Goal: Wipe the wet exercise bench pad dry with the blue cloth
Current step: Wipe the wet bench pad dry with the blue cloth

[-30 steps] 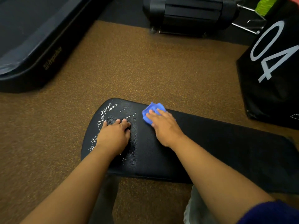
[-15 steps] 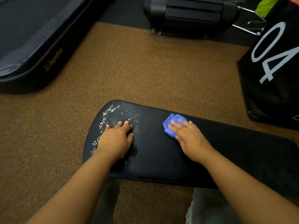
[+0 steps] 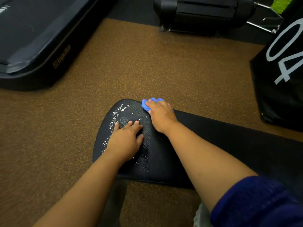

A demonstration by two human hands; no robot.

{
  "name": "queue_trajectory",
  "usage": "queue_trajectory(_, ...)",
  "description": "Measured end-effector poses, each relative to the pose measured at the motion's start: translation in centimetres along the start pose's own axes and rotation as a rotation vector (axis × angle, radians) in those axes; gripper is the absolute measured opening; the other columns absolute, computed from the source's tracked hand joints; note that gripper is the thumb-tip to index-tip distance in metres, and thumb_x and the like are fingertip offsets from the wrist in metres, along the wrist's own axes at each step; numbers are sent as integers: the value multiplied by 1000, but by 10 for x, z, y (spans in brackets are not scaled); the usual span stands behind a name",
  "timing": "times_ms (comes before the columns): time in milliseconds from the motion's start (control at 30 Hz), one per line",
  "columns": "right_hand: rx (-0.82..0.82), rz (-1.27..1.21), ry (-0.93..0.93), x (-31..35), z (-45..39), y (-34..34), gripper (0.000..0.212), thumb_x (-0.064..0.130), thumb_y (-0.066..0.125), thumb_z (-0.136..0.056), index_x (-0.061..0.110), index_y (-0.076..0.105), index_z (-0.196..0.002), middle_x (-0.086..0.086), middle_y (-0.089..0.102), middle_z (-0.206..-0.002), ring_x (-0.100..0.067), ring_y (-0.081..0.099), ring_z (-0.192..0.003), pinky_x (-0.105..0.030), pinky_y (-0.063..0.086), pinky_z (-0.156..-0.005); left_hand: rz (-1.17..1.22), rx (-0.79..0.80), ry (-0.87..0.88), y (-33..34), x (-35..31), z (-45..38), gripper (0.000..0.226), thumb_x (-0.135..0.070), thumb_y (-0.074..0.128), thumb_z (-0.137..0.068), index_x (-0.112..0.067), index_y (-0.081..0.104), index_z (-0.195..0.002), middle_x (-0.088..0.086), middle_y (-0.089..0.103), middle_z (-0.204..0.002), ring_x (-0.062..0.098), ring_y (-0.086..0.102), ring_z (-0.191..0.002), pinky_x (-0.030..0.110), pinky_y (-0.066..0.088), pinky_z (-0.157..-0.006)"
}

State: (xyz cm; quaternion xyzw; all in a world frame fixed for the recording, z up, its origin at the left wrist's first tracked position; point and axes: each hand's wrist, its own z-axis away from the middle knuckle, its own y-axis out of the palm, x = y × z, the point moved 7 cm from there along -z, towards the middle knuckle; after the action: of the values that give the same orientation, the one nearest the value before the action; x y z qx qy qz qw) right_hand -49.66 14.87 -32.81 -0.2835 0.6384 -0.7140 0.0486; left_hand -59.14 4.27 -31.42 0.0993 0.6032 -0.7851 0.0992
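Observation:
The black exercise bench pad (image 3: 221, 145) stretches from the middle of the view to the lower right. Water droplets (image 3: 118, 112) glisten on its rounded left end. My left hand (image 3: 126, 140) lies flat on that wet end, fingers spread, holding nothing. My right hand (image 3: 161, 114) presses the bunched blue cloth (image 3: 147, 104) onto the pad's far edge, close to the droplets. Most of the cloth is hidden under my fingers.
Brown speckled floor (image 3: 147, 66) surrounds the bench. A black treadmill deck (image 3: 32, 38) lies at the upper left. A black machine base (image 3: 205, 12) stands at the top, and a black box marked 04 (image 3: 282, 71) at the right.
My right hand slid the blue cloth to the right along the pad, then back left and up to the far edge by the droplets. My left hand stayed flat.

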Motion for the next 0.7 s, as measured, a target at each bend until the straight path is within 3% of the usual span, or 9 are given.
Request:
queue_trajectory(100,-2,-51,-150,7,25,4,37,13,52,-92,15,55,-128,-6,50,-139,-33,41,-128,-40,24,-106,124,-64,-15,-1,8,2,41,-30,43,-96,-25,42,-137,-3,37,-151,11,28,-142,44,7,-117)
queue_trajectory(200,-14,-92,-237,19,57,9,37,8,61,-84,12,62,-120,-9,61,-126,-37,53,-117,-47,35,-101,177,-127,-64,-4,19,5,40,-26,45,-95,-24,45,-136,0,39,-150,13,31,-141,45,8,-117)
queue_trajectory(300,3,-143,-297,33,101,14,34,12,60,-83,15,64,-116,-4,63,-123,-34,56,-115,-50,39,-100,150,-105,-94,-4,25,5,42,-24,45,-96,-22,43,-137,0,36,-151,12,28,-142,46,7,-117)
queue_trajectory(500,192,-175,-479,22,185,11,35,30,45,-93,30,56,-127,14,51,-138,-9,35,-135,-37,20,-115,92,-23,-89,-2,29,1,44,-35,39,-98,-24,39,-141,-6,25,-156,10,20,-144,41,12,-118)
queue_trajectory(567,131,-92,-406,-1,171,4,35,35,42,-94,34,54,-128,16,48,-139,-7,35,-135,-36,17,-115,86,3,-83,-2,29,2,46,-37,38,-98,-25,36,-143,-6,22,-157,10,17,-145,41,11,-118)
queue_trajectory(700,-45,-81,23,-17,121,-2,39,22,43,-95,27,51,-132,5,43,-145,-20,32,-137,-42,8,-114,117,30,-63,-2,26,5,47,-35,35,-99,-25,33,-145,-5,19,-158,11,13,-146,43,6,-119)
